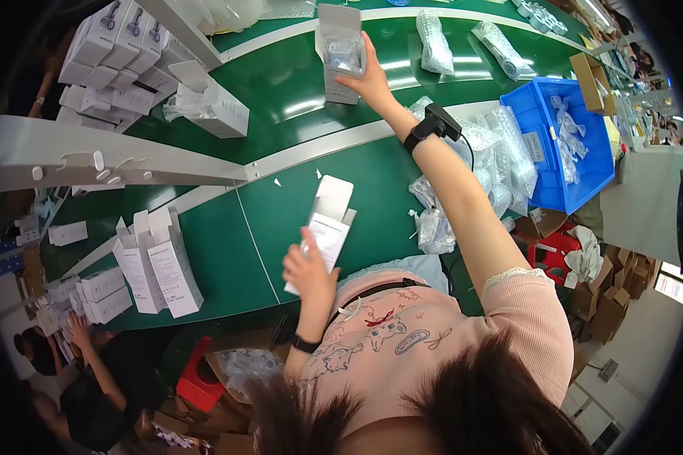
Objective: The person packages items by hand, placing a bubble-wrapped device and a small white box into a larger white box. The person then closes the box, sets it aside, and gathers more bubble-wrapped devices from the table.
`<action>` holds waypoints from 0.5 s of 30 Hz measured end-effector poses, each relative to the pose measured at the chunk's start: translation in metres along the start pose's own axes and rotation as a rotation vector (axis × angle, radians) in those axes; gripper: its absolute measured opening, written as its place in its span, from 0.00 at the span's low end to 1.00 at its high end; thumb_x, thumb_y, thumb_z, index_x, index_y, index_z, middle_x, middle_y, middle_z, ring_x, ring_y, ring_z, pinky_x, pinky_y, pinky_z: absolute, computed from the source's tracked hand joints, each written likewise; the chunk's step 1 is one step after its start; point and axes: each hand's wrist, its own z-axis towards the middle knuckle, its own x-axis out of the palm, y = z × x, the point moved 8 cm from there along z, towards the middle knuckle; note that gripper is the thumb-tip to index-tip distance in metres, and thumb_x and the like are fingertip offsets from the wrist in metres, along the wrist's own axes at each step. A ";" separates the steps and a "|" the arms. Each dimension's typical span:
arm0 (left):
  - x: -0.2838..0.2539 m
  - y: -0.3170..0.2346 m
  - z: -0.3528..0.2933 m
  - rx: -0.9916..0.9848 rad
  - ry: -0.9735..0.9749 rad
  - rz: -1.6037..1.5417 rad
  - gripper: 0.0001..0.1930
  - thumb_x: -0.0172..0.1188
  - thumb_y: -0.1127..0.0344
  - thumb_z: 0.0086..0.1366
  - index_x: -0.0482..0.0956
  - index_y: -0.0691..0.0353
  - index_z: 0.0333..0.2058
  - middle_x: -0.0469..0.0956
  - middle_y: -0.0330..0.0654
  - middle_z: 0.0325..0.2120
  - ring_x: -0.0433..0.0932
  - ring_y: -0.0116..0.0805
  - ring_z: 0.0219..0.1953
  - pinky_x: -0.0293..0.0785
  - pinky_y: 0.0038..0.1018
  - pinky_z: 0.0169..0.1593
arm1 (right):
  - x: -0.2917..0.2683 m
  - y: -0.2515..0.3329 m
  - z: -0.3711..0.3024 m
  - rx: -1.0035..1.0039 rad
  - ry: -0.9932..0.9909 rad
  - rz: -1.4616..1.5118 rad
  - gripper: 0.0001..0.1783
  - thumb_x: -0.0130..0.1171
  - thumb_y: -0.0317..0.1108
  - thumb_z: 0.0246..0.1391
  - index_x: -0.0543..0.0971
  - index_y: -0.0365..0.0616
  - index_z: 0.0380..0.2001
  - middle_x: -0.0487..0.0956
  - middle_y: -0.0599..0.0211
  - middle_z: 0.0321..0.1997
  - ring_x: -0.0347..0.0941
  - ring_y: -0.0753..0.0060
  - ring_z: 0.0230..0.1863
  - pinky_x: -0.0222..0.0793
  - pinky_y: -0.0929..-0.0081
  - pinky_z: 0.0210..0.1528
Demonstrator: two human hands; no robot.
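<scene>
My right hand (366,77) reaches far across and grips an open white box (341,92) by its right side. A clear plastic-wrapped item (344,54) shows in the mouth of that box. My left hand (311,267) is closed around the lower part of another white box (330,235) on the near green worktop. The flap of this nearer box stands open at its far end, and its inside is hidden from view.
Several open white boxes (159,262) stand at left. Beyond the metal rail, another open box (218,110) holds plastic. Bubble-wrapped pieces (435,44) lie on the far belt. Right are bubble-wrap bags (493,155) and a blue bin (535,114). A co-worker's hand (78,331) is lower left.
</scene>
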 end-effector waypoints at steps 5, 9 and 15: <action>0.031 -0.008 0.027 0.138 0.141 -0.140 0.50 0.67 0.52 0.39 0.48 0.58 0.58 0.57 0.50 0.46 0.57 0.49 0.48 0.57 0.48 0.45 | -0.045 0.008 -0.037 -0.010 0.009 -0.883 0.43 0.66 0.36 0.32 0.57 0.45 0.55 0.65 0.49 0.47 0.64 0.53 0.48 0.64 0.65 0.46; 0.035 -0.007 0.066 0.207 0.137 -0.326 0.48 0.68 0.55 0.39 0.50 0.60 0.57 0.58 0.53 0.48 0.58 0.51 0.50 0.58 0.43 0.49 | -0.071 -0.012 -0.116 0.570 0.617 -1.161 0.34 0.65 0.35 0.31 0.64 0.43 0.45 0.70 0.51 0.36 0.69 0.51 0.36 0.70 0.61 0.31; 0.057 -0.008 0.079 0.385 0.188 -0.725 0.46 0.68 0.60 0.40 0.51 0.55 0.57 0.57 0.55 0.52 0.59 0.50 0.53 0.58 0.36 0.54 | -0.058 -0.034 -0.158 0.268 0.360 -1.357 0.43 0.63 0.34 0.29 0.57 0.51 0.54 0.70 0.55 0.28 0.71 0.52 0.28 0.70 0.61 0.27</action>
